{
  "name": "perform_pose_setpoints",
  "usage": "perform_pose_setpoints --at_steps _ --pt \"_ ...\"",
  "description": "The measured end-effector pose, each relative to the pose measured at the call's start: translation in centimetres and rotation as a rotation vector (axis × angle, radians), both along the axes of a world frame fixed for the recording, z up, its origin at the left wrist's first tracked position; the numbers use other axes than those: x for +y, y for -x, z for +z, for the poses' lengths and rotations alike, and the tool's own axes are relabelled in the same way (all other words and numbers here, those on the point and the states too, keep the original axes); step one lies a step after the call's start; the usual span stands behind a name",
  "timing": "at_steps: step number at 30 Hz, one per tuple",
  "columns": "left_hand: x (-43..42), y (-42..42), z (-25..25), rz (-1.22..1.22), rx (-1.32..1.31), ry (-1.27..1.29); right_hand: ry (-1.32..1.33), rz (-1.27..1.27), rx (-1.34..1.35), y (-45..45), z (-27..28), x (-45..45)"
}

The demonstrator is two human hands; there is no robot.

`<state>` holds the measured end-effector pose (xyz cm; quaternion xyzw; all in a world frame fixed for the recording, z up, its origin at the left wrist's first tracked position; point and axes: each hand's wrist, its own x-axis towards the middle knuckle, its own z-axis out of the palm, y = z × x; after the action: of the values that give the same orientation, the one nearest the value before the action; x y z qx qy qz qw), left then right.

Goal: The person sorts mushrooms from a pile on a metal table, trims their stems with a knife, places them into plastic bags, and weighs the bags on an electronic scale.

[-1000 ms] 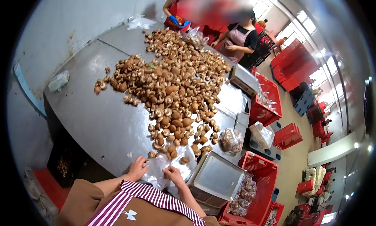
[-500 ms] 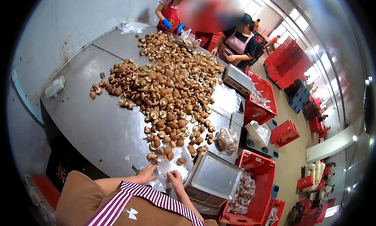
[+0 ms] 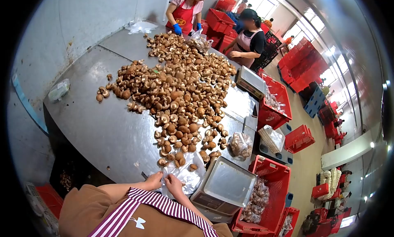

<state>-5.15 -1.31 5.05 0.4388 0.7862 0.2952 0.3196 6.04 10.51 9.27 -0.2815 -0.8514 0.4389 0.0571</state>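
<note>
At the table's near edge my left hand [image 3: 154,180] and my right hand [image 3: 174,184] are close together, fingers pinched on the edge of a thin white plastic bag [image 3: 191,174]. The bag lies crumpled on the metal, with a few brown mushrooms on or against its far side. Beyond it spreads a large heap of mushrooms [image 3: 176,85], caps and pale stems mixed. A flat-topped weighing scale [image 3: 230,183] stands just right of my right hand. My fingertips are small in view and partly hidden by the plastic.
Right of the heap sits a filled clear bag [image 3: 241,144]. Red crates [image 3: 277,183] with bagged mushrooms stand along the right side. A second scale [image 3: 251,81] is farther back. Two people are at the far side, one wearing blue gloves [image 3: 177,29]. A wall borders the left.
My right hand has moved left and slightly up, closer to my left hand on the bag. The person in the striped apron has turned, and the gloved person has shifted.
</note>
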Motion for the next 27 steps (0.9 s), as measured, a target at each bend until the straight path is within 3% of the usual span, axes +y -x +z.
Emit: perform_pose_setpoints --at_steps 3,5,8,9,12,14,16,19,22,23,24,26,27 --pt "-0.2 0.4 0.5 0.013 -0.051 0.099 -0.078 0.09 -0.056 0.9 -0.2 -0.5" --pt "-0.6 0.5 2.0 0.077 -0.24 0.085 -0.089 0.126 -0.07 1.4 0.2 -0.9" --pt "-1.4 0.3 -0.9 0.109 -0.377 0.045 -0.061 0.227 -0.137 1.4 -0.6 -1.7" --pt "-2.1 0.4 -1.9 0.08 -0.378 0.02 -0.117 0.266 -0.276 1.3 -1.3 -2.0" --pt "-3.2 1.1 1.2 0.158 -0.388 0.03 -0.111 0.317 -0.312 1.9 0.3 -2.1" --pt "-2.7 2.6 5.1 0.321 -0.518 0.015 -0.131 0.298 -0.363 2.0 -2.6 -2.3" --pt "-2.5 4.7 4.5 0.383 -0.153 -0.089 -0.129 0.224 -0.314 1.9 -1.6 -2.6" --pt "0.4 7.0 9.5 0.38 -0.099 -0.156 -0.111 0.21 -0.321 1.6 -2.2 -2.8" --pt "4.5 7.5 10.2 0.285 -0.05 -0.268 -0.091 0.209 -0.367 1.8 -2.0 -2.6" --pt "5.8 7.6 10.7 0.222 -0.102 -0.182 -0.093 0.212 -0.368 1.8 -1.8 -2.7" --pt "6.9 7.4 9.8 0.215 -0.103 -0.188 -0.095 0.215 -0.371 1.7 -1.5 -2.8" --pt "9.5 7.1 6.9 -0.014 0.222 -0.214 -0.106 0.215 -0.375 1.6 -1.9 -2.9" --pt "10.6 6.8 6.0 -0.067 0.234 -0.115 -0.103 0.218 -0.375 1.6 -1.9 -3.0"
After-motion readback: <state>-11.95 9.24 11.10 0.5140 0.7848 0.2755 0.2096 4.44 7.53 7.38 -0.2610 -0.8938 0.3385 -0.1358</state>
